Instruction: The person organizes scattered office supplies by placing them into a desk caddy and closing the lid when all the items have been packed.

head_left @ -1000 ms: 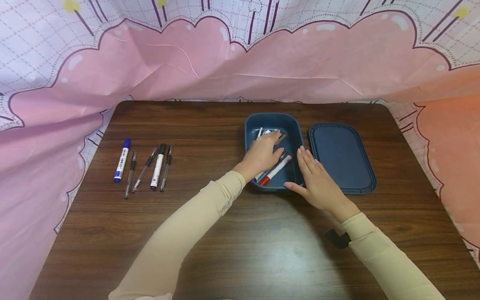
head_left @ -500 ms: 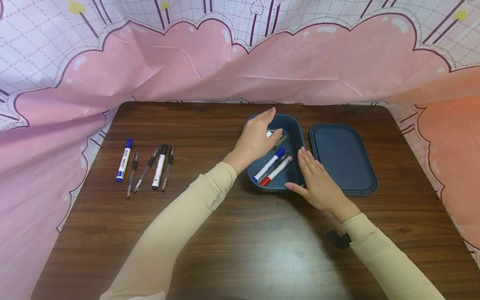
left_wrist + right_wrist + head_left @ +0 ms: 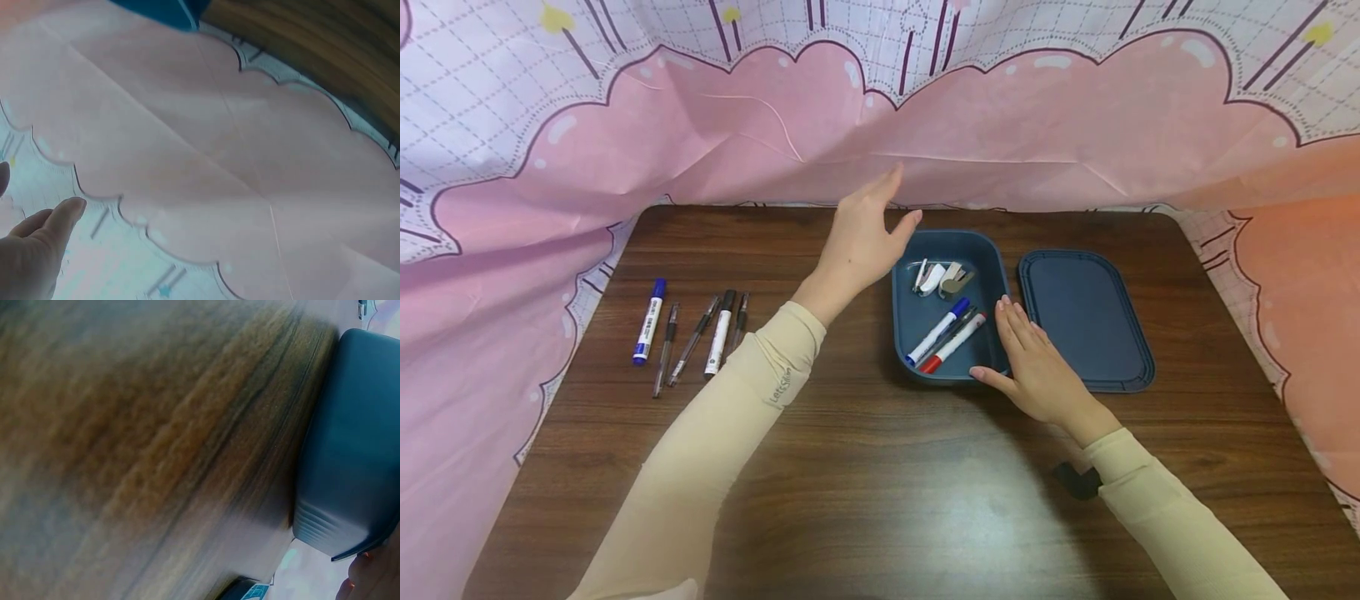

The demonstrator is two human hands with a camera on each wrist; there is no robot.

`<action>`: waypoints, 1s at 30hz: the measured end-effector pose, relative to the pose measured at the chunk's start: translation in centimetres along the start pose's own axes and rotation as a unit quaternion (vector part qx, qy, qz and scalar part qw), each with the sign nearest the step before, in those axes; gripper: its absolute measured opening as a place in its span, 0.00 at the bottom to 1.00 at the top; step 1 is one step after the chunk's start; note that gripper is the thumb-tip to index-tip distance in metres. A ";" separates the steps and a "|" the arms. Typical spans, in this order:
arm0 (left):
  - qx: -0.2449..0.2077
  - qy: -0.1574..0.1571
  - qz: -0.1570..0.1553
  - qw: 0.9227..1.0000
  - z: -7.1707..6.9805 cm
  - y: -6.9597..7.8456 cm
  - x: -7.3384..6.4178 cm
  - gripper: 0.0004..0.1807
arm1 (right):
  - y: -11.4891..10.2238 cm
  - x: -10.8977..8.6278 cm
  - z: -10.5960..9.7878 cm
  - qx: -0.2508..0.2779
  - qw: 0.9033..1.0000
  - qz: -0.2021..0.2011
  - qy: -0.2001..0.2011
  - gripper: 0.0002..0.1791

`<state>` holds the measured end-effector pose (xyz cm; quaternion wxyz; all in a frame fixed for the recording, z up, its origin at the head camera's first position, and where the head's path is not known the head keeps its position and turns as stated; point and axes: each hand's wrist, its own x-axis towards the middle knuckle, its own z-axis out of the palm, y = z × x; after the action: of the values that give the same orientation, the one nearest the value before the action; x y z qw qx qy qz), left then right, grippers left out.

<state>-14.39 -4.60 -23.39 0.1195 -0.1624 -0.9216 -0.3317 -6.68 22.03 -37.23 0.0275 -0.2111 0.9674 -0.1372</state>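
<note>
My left hand point(image 3: 865, 229) is raised left of the blue box point(image 3: 950, 377), empty, thumb apart from the straight fingers. In the left wrist view its fingers point(image 3: 53, 228) show against the pink cloth. With straight fingers, my right hand point(image 3: 1037, 362) rests along the box's right wall, thumb at the front corner. Inside the box lie a blue-capped marker point(image 3: 937, 332), a dark pen and a red-capped marker point(image 3: 953, 342). Behind them sit a small white item point(image 3: 932, 280) and a small grey one point(image 3: 954, 282), both resembling mini staplers. The right wrist view shows the box's outer wall point(image 3: 350, 444).
The flat blue lid point(image 3: 1086, 321) lies right of the box. On the table's left are a blue marker point(image 3: 648, 323), a black-capped marker point(image 3: 719, 335) and several clear pens point(image 3: 666, 350). Patterned pink cloth point(image 3: 985, 137) hangs around the brown table point(image 3: 880, 500).
My left hand has lifted out of the box and moved up and left, uncovering the white and grey items inside. The right hand has stayed at the box's right side.
</note>
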 end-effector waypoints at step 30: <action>0.020 0.080 -0.104 0.991 -5.6 -10.9 -5.2 0.32 | 0.1 -0.1 0.1 0.003 1.000 -0.003 0.000 0.51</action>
<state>-13.12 -17.27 -27.14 0.1607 -0.0360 -0.9275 -0.3357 -6.62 22.14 -37.31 0.0275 -0.2144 0.9662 -0.1408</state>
